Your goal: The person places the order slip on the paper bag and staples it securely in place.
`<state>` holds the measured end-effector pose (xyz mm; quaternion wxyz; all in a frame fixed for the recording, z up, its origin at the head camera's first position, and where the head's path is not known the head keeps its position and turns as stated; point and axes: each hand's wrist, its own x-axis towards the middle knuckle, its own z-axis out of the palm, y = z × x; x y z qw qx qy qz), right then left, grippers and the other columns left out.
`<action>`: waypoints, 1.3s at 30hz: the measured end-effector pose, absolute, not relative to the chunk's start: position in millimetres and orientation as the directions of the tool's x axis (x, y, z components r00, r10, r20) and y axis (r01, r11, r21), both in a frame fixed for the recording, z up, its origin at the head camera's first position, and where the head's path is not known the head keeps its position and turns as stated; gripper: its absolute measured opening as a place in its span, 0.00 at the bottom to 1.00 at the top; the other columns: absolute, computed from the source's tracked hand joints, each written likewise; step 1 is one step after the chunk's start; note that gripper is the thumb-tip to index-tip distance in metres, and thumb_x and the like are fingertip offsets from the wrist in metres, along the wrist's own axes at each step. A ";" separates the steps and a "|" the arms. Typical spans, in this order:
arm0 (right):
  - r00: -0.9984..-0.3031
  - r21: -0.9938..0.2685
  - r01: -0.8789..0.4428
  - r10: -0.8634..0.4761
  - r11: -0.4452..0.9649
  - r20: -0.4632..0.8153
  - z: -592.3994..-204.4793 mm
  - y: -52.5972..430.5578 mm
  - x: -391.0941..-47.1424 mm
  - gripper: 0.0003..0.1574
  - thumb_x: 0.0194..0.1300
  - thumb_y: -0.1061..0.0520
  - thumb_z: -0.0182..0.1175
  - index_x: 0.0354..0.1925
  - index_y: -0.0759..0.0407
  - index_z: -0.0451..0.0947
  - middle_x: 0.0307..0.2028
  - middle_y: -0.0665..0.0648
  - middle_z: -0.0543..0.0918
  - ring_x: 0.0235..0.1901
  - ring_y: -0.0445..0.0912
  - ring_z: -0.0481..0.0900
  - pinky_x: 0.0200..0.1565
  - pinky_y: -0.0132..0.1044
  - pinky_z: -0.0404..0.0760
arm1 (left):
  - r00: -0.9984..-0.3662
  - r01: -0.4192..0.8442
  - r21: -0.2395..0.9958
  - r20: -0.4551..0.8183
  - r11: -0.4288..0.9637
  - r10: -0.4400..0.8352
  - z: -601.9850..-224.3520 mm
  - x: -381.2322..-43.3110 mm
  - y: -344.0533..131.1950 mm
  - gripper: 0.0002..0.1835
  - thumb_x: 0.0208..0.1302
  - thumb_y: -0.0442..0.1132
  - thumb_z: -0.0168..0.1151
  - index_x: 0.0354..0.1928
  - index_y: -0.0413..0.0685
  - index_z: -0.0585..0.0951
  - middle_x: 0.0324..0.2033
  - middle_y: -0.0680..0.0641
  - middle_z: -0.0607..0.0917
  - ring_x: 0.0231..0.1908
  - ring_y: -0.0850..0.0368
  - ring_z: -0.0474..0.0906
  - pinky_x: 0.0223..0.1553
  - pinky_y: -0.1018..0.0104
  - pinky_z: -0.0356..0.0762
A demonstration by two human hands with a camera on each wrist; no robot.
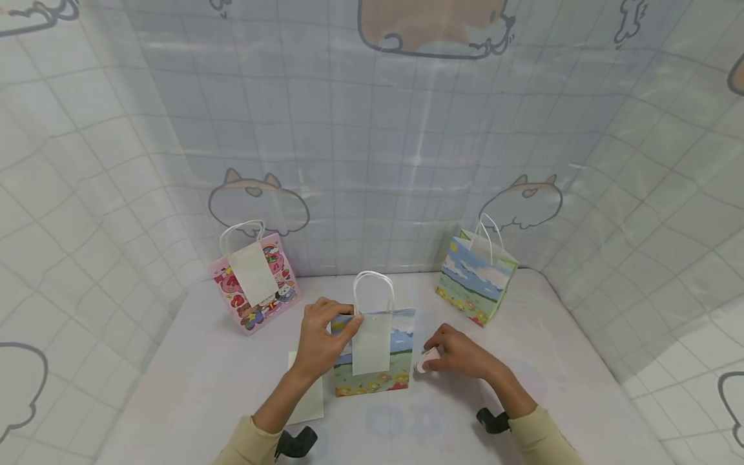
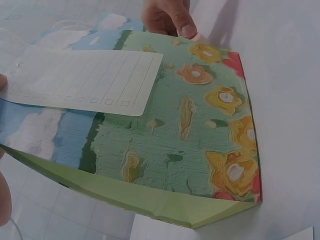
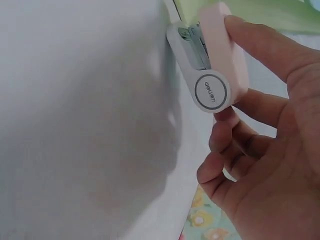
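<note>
A paper gift bag printed with sky and flowers stands mid-table, its white twisted handle upright. A white slip of paper lies against its front near the top; the left wrist view shows ruled lines and small boxes on the slip. My left hand pinches the bag's upper left edge, thumb in front by the slip. To the right of the bag, my right hand holds a small pink and white stapler between thumb and fingers. The stapler's jaws stand apart, with no paper visible between them.
At the back left is a pink cartoon paper bag with a white slip on its front. Another sky-and-flower bag stands at the back right. A pale sheet of paper lies on the table left of the middle bag.
</note>
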<state>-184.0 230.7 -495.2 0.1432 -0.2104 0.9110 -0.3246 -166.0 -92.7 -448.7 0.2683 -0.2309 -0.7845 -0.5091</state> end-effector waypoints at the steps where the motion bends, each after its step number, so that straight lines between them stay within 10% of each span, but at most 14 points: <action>1: -0.868 -0.653 -0.295 -0.481 0.698 -0.123 -495.3 229.5 -183.6 0.29 0.55 0.40 0.75 0.48 0.57 0.86 0.42 0.50 0.76 0.40 0.44 0.72 0.40 0.37 0.73 | -0.746 0.639 0.671 0.659 0.376 0.092 -448.8 -166.1 -92.8 0.09 0.58 0.38 0.74 0.41 0.50 0.88 0.35 0.57 0.86 0.40 0.59 0.73 0.51 0.49 0.59; 13: -0.856 -0.607 -0.365 -0.511 0.706 -0.080 -497.8 226.5 -180.3 0.06 0.66 0.51 0.67 0.41 0.48 0.85 0.38 0.46 0.76 0.34 0.40 0.73 0.36 0.33 0.74 | -0.743 0.645 0.666 0.661 0.376 0.104 -448.7 -165.8 -93.8 0.09 0.59 0.39 0.74 0.42 0.51 0.88 0.35 0.58 0.86 0.41 0.60 0.73 0.51 0.50 0.59; 39: -0.797 -0.581 -0.393 -0.579 0.713 -0.172 -504.6 216.3 -172.6 0.33 0.55 0.43 0.76 0.54 0.55 0.79 0.44 0.46 0.78 0.45 0.41 0.75 0.51 0.43 0.76 | -0.711 0.678 0.644 0.696 0.355 0.094 -447.3 -164.5 -92.6 0.10 0.57 0.35 0.75 0.41 0.49 0.88 0.34 0.54 0.87 0.40 0.57 0.73 0.50 0.50 0.59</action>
